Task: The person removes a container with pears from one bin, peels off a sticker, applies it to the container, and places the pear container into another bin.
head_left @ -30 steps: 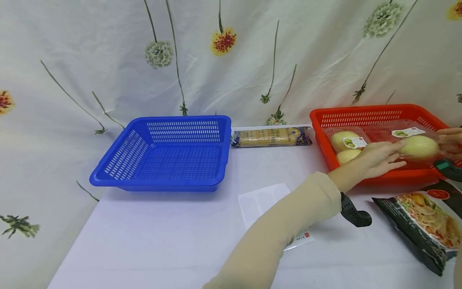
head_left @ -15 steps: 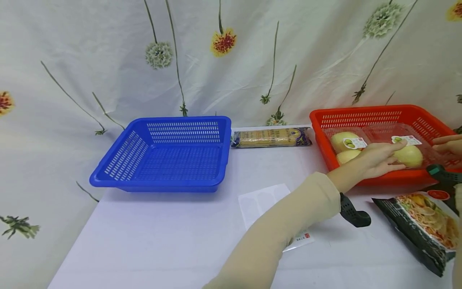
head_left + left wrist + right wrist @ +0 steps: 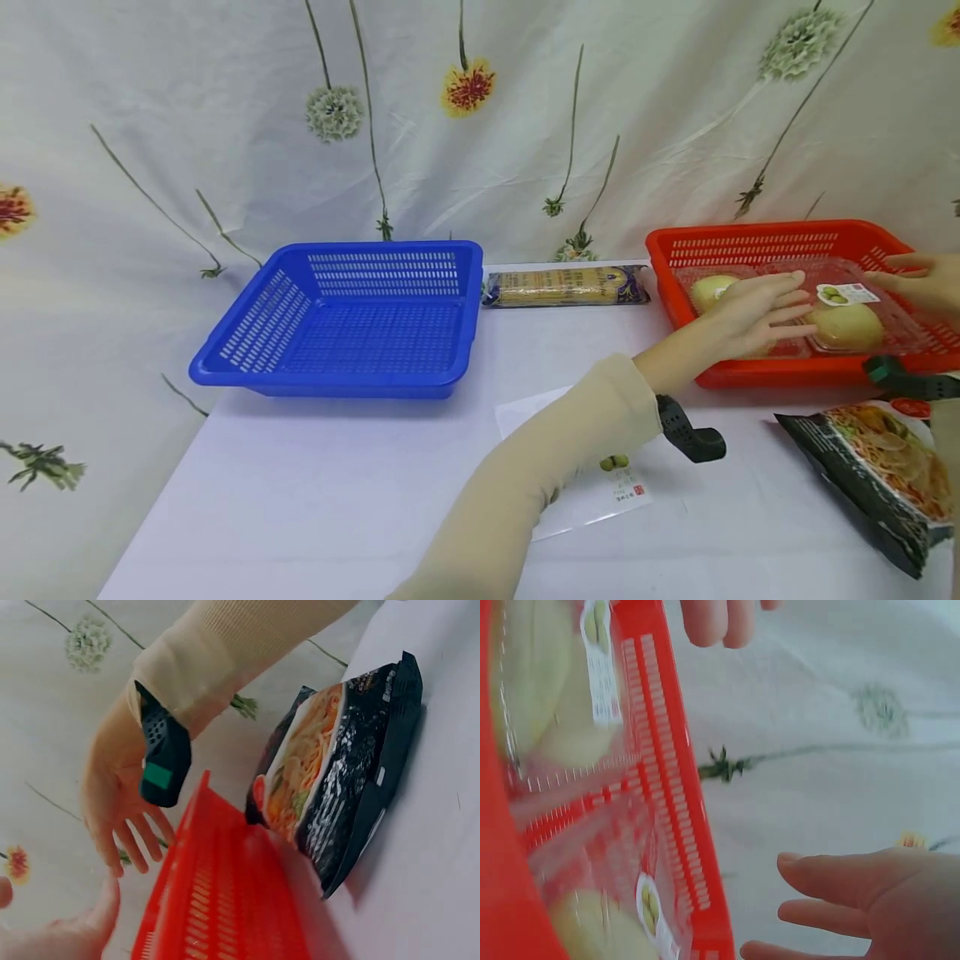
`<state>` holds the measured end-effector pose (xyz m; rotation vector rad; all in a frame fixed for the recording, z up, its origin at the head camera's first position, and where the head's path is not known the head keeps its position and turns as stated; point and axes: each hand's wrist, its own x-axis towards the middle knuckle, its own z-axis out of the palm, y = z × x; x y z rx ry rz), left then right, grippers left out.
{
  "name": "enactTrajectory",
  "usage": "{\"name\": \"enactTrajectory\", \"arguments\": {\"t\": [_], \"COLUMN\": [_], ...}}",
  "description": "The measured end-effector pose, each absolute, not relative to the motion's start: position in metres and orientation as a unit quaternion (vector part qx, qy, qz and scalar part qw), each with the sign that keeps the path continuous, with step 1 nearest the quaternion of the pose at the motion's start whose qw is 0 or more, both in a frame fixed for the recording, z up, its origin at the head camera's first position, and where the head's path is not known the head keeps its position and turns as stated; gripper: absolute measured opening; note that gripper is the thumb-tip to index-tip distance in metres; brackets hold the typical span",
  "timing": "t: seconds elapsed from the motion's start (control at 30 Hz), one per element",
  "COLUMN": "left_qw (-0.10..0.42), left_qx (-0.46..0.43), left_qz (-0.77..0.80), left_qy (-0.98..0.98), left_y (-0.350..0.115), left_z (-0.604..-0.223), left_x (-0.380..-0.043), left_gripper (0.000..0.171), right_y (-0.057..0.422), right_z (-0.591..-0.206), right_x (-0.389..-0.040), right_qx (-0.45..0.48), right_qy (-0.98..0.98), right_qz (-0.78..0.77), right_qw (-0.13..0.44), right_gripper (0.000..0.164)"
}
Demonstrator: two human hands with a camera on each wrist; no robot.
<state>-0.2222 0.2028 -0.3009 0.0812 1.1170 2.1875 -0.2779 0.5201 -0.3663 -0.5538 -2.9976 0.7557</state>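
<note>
My left hand [image 3: 753, 317] hovers over the red basket [image 3: 795, 375] with its fingers straight, above the left clear plastic box [image 3: 708, 275] of pale yellow-green fruit, which it partly hides. A second clear fruit box [image 3: 903, 329], with a white label on top, lies beside it in the basket. My right hand [image 3: 926, 283] is over the basket's right side, fingers loosely extended, holding nothing. In the left wrist view the right hand [image 3: 124, 795] hangs with fingers apart. The right wrist view shows both boxes inside the basket and the right hand [image 3: 870, 900] apart from them.
A blue basket [image 3: 375, 389] stands at the left. Between the baskets lies a pack of dry noodles [image 3: 566, 286]. A black noodle-dish bag [image 3: 870, 475] lies in front of the red basket. A printed clear sheet [image 3: 592, 500] is partly under my left forearm.
A second ago the right fruit box was between my hands; it has settled into the basket. Both hands have come off it, the left moving left, the right upward.
</note>
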Motion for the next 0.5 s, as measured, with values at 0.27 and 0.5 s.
{"name": "enactTrajectory", "arguments": {"t": [0.27, 0.5], "left_qw": [0.221, 0.123], "left_qx": [0.082, 0.195], "left_qz": [0.796, 0.682], "left_qy": [0.557, 0.694], "left_y": [0.151, 0.090], "left_z": [-0.296, -0.295], "left_x": [-0.228, -0.237], "left_gripper": [0.024, 0.028], "right_y": [0.427, 0.321], "right_z": [-0.330, -0.274], "right_x": [-0.258, -0.210], "right_qx": [-0.019, 0.053], "right_qy": [-0.970, -0.973], "right_qz": [0.241, 0.226], "right_qw": [0.023, -0.017], "right_gripper": [0.083, 0.075]}}
